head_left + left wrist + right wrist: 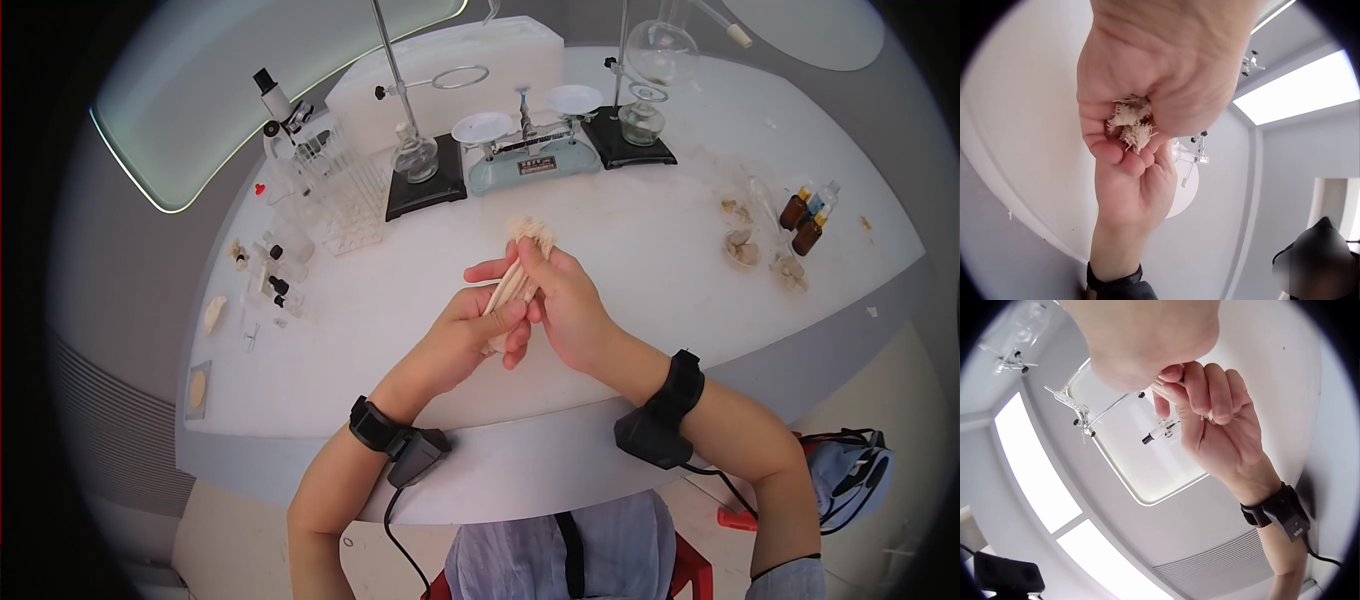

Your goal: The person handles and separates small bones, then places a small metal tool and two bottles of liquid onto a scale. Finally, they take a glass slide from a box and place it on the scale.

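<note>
Above the front part of the white table (400,380), both hands hold a bundle of cream, cord-like strands (514,284) with frayed ends. My left hand (468,335) grips the lower part, its thumb lying across the strands. At the upper part, my right hand (575,310) pinches the bundle below a frizzy tuft (530,230). In the left wrist view, two shaggy ends (1137,134) poke out within the curled fingers of the left hand. The right wrist view shows the hands meeting, with most of the bundle hidden behind the fingers.
A balance scale (535,170) stands at the back between two ring stands, with a lamp-like flask (415,160) on the left base. A test tube rack (355,235) and small bottles (280,285) are at left. Brown bottles (808,235) and pale lumps (742,250) lie at right.
</note>
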The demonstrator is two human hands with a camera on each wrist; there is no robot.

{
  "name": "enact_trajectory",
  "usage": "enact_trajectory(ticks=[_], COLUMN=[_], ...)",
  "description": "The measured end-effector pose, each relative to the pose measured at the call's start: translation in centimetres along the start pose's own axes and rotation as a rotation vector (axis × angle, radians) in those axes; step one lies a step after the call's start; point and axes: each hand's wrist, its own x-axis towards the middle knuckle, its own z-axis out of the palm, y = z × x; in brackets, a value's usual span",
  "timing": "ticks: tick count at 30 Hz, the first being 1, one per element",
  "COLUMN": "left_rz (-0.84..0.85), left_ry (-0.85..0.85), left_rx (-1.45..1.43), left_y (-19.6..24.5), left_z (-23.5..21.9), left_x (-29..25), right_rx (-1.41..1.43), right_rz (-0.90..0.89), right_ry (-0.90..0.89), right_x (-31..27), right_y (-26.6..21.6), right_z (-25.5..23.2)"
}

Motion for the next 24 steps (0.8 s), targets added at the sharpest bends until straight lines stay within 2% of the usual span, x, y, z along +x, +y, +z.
enact_trajectory(ticks=[3,5,9,11,15,17,19,20,22,24], left_rz=[-0.064,-0.068,-0.088,-0.100,-0.057,0.122,0.147,0.171,0.194,0.216], left_ry=[-0.065,0.024,-0.063,0.012,0.053,0.204,0.251,0.297,0.297,0.296], left_rx=[-0.057,-0.307,-0.298,-0.219,-0.192,0.084,0.192,0.299,0.329,0.359], left_y=[0.9,1.7,1.2,1.1,0.4,0.2,0.0,0.0,0.0,0.0], left_z=[-0.1,0.9,0.2,0.3,-0.5,-0.4,-0.8,-0.9,-0.6,-0.7], left_x=[-0.1,-0.4,-0.2,-0.2,0.1,0.3,0.3,0.3,0.4,0.3], right_rx=[0.001,-0.023,0.046,0.080,-0.026,-0.041,-0.024,-0.025,-0.190,-0.164], right_rz=[-0.002,-0.017,0.011,-0.009,-0.071,-0.086,0.020,0.019,0.113,0.073], right_ry=[0.000,-0.023,-0.060,-0.099,0.050,0.114,0.240,0.239,0.088,0.109], right_x=[0.8,0.9,0.6,0.6,0.8,0.9,1.1,1.0,0.6,0.9], right_y=[0.8,1.0,0.3,0.1,0.3,0.2,-0.1,-0.2,-0.5,0.4], right_z=[-1.1,-1.4,-0.9,-0.7,-0.8,-0.9,-1.1,-1.1,-0.9,-1.3])
